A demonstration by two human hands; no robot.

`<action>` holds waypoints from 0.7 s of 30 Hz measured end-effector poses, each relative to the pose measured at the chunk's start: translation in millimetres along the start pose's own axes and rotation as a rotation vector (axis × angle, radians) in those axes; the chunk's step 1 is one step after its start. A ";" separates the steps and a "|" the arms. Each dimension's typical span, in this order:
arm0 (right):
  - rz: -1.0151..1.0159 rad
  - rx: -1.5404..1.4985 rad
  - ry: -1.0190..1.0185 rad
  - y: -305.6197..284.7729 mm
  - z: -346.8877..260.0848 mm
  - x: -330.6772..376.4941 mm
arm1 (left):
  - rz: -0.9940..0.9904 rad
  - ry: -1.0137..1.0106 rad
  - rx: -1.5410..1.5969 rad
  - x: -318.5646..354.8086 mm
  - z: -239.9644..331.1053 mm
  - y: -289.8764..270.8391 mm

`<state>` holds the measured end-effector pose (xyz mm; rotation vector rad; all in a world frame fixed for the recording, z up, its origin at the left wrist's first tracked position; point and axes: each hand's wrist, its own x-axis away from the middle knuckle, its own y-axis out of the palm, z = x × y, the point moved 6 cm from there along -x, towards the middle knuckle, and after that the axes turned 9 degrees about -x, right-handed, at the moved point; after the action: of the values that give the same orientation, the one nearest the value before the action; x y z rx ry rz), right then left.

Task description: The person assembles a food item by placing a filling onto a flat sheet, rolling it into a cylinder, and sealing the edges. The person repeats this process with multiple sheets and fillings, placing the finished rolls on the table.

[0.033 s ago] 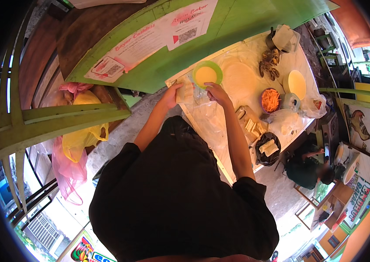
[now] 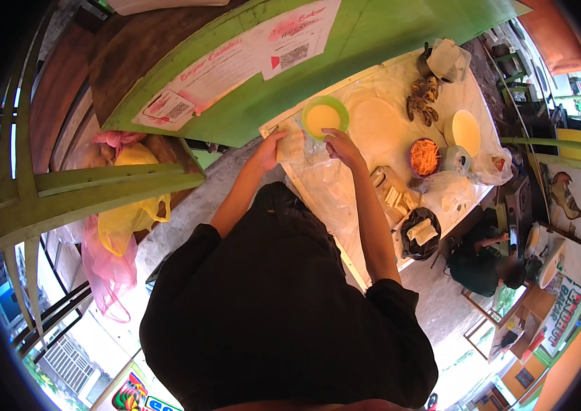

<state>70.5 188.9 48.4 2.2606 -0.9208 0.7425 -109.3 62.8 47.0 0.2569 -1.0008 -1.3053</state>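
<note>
head view: at the surface's [image 2: 323, 192] left corner, a pale roll [image 2: 292, 145] is touched by the left hand [image 2: 272, 151], seemingly steadied; the green bowl [image 2: 343, 115], kept within easy reach, is met by the right hand [image 2: 340, 147]; whether fingers grip cannot be told.

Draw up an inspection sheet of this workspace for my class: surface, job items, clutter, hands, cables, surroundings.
Surface: pale table, with clear plastic on parts of it.
Job items: green bowl of pale yellow liquid; pale piece at the table corner.
Clutter: orange shreds, pale rolls, yellow dish, brown bundle (kind unclear).
Hands: left hand at the pale piece, right hand at the green bowl's near rim; exact grips unclear.
Cables: nothing seen.
Surroundings: green panel beyond the table; yellow bag at left; another person at right.
</note>
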 end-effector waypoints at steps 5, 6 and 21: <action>0.005 0.012 -0.223 17.6 -37.2 45.6 | -0.068 0.002 -0.077 -7.5 5.6 25.1; 0.000 0.070 -0.293 21.3 -42.6 50.9 | -0.082 -0.007 -0.086 -10.4 7.6 34.7; 0.356 1.115 -0.720 36.9 -79.2 90.5 | -0.217 -0.174 -0.180 -31.8 24.8 70.5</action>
<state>76.3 183.0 173.9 3.5366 -1.5118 0.6680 -77.5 121.1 93.7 0.1173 -1.0144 -1.6276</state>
